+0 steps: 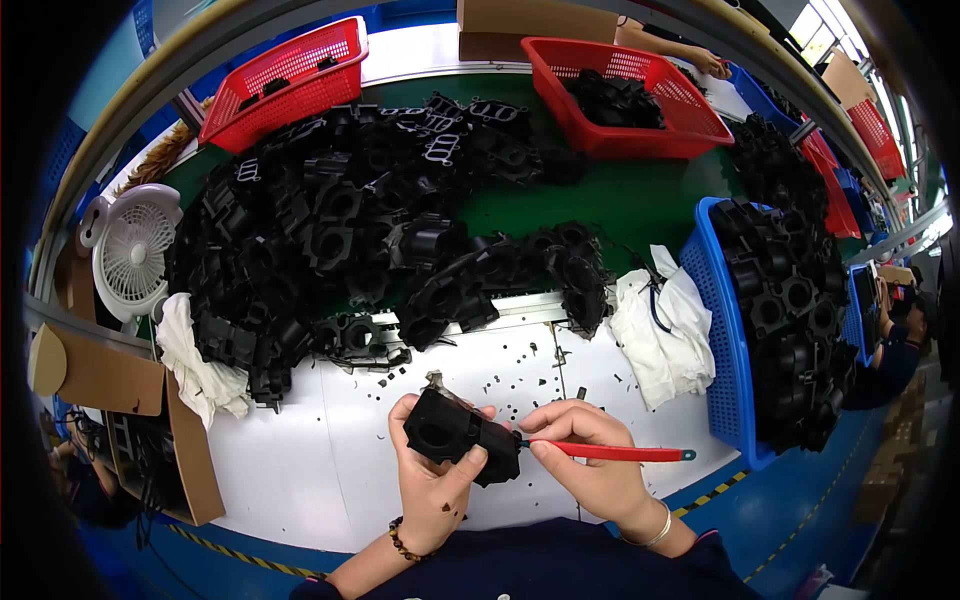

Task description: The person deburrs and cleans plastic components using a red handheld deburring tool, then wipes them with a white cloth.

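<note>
My left hand (437, 490) is closed round a black moulded plastic part (462, 430), which has a round opening facing up and to the left. Its thumb presses on the near face of the part. In my right hand (590, 460) is a slim tool with a red handle (620, 453), pinched between thumb and fingers. The tool's tip meets the right edge of the black part; its exact shape is too small to make out. Both hands are over the white worktop (300, 470), close to my body.
A large heap of black plastic parts (330, 220) covers the back left. Red baskets (640, 145) stand behind; a blue basket (715, 300) of parts is at right. White cloths (660, 330), a small white fan (135, 250), a cardboard box (190, 450) and black scraps lie around. Other people work nearby.
</note>
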A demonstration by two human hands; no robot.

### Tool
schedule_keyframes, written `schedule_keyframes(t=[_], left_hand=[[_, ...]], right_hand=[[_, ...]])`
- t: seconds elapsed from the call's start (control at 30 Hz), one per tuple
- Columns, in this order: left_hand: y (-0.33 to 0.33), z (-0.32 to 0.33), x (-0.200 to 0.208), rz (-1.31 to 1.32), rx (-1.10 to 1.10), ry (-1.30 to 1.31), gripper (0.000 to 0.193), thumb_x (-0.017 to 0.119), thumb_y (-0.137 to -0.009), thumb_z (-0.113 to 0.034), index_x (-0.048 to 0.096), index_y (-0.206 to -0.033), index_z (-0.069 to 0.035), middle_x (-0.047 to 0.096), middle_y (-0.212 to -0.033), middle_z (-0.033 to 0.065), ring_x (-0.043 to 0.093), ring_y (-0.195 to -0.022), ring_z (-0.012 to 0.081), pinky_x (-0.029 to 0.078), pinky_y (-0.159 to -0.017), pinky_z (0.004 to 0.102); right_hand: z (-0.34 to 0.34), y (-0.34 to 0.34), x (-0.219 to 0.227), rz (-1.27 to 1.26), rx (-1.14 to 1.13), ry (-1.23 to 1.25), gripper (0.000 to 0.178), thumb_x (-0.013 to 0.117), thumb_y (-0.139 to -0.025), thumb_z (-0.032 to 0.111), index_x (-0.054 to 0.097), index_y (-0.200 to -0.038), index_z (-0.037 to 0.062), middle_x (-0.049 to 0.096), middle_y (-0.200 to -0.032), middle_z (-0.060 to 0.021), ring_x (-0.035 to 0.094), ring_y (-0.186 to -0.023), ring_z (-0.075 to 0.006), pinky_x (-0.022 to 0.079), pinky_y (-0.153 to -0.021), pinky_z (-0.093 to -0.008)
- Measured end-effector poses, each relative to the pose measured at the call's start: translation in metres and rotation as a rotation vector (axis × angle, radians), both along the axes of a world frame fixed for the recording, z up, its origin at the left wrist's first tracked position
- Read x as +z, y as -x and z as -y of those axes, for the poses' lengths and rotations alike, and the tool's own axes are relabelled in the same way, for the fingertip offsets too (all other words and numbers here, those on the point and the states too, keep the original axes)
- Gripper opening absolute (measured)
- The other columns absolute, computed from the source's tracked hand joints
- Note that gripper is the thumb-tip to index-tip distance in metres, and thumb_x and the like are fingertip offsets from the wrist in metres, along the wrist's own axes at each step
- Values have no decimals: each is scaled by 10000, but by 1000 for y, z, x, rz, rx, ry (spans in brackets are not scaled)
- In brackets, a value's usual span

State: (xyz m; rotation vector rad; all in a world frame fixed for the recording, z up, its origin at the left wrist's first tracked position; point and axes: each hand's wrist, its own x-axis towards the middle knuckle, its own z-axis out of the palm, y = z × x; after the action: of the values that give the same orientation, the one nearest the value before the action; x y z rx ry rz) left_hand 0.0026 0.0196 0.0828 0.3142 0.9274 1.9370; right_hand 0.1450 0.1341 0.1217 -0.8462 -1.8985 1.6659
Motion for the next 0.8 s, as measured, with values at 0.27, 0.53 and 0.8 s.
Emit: schedule_keyframes(t=[0.27,0.53,0.8], left_hand=[[3,1,0,185,-135,20,505,588,-964,-10,302,-1374,-83,503,-1270,167,558,-1251,323,526,-1029,560],[6,0,-1,414,-185,103,429,541,-998,-38,332,-1372,-70,516,-1318,171,544,-1291,319,525,-1045,524],[7,3,-4,470,-239,125,434,534,-998,-17,350,-1386,-76,524,-1327,149,541,-1296,303,530,-1040,448]], right_hand=[[-16,-8,-26,-378,152,898,60,719,-888,32,702,-890,-26,571,-1005,-71,573,-920,-150,474,-816,-267],[-16,-12,-15,-436,248,626,84,753,-831,-2,746,-914,-13,574,-1000,-70,575,-945,-159,486,-826,-270],[-6,2,0,-243,180,-122,177,776,-764,-29,730,-933,-3,699,-1072,-143,652,-1045,-273,517,-954,-407]])
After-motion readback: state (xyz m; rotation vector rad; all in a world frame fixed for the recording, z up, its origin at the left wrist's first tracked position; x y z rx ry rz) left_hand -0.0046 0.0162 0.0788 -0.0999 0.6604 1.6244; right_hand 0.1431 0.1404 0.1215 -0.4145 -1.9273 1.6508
